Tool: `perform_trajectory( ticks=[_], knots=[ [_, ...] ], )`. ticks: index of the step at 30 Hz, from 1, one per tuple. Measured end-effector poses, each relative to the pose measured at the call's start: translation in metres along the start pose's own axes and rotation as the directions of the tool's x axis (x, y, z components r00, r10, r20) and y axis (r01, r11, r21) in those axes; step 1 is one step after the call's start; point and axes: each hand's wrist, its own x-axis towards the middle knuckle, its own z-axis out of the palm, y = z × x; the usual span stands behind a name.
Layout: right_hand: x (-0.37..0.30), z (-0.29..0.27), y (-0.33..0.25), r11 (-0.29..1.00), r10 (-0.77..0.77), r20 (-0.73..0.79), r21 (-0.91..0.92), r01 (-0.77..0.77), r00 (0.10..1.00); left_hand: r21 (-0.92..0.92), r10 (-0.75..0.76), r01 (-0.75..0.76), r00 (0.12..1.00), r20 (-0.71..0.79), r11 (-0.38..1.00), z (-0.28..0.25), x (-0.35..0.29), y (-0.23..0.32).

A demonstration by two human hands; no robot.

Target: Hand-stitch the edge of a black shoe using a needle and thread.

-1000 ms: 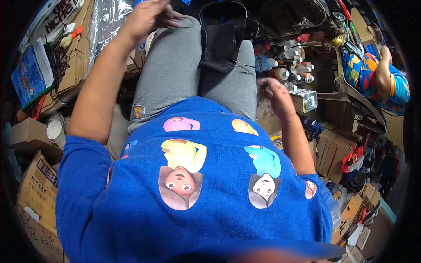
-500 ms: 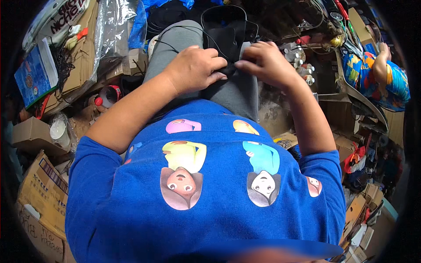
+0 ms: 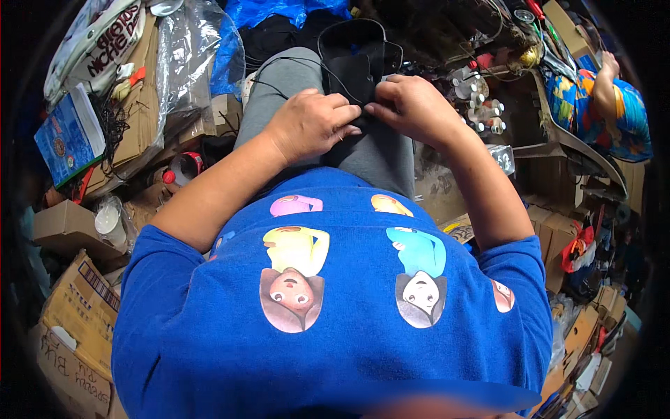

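Observation:
A black fabric piece (image 3: 357, 70), pouch-like with thin black cords (image 3: 283, 61) trailing from it, lies over my grey-trousered lap. At its near end my left hand (image 3: 315, 124) is closed, thumb and forefinger pinching the dark cloth. Opposite it, my right hand (image 3: 413, 108) pinches the same end, its fingers curled. The two sets of fingertips nearly meet. What exactly lies between them is too small and dark to make out.
Left of me are a blue book (image 3: 68, 133), a cardboard box (image 3: 73, 227), a white cup (image 3: 107, 219) and clear plastic wrap (image 3: 192, 66). Several small bottles (image 3: 481, 105) stand to the right. Beyond them sits another person in bright patterned clothing (image 3: 631, 119).
My right hand has come down and in toward my left, its fingers now pinching the cloth. The whole view has shifted slightly, with the surroundings lower in the picture.

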Motion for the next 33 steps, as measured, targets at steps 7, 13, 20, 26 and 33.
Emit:
perform_trajectory(
  ticks=[7,13,20,26,33],
  knots=[
    [-0.004,-0.002,0.004,0.994,0.032,0.257,0.096,-0.059,0.966,0.035,-0.071,0.071,0.997,0.003,0.997,-0.002,-0.002,0.005],
    [-0.039,-0.018,-0.008,0.976,0.131,0.212,0.143,-0.164,0.968,-0.076,-0.092,0.092,0.996,-0.001,0.993,0.001,0.0,0.003],
    [-0.058,-0.023,-0.01,0.891,0.297,-0.136,0.395,-0.224,0.945,-0.41,-0.191,0.242,0.968,0.163,0.879,-0.025,0.024,-0.026],
    [-0.038,-0.01,-0.017,0.947,0.282,-0.053,0.176,-0.269,0.958,-0.282,-0.022,0.047,0.996,0.09,0.958,-0.023,0.046,-0.045],
    [-0.028,-0.01,-0.019,0.949,0.31,-0.029,0.077,-0.307,0.95,-0.277,-0.016,0.059,0.988,0.153,0.959,-0.015,0.049,-0.054]
  ],
)
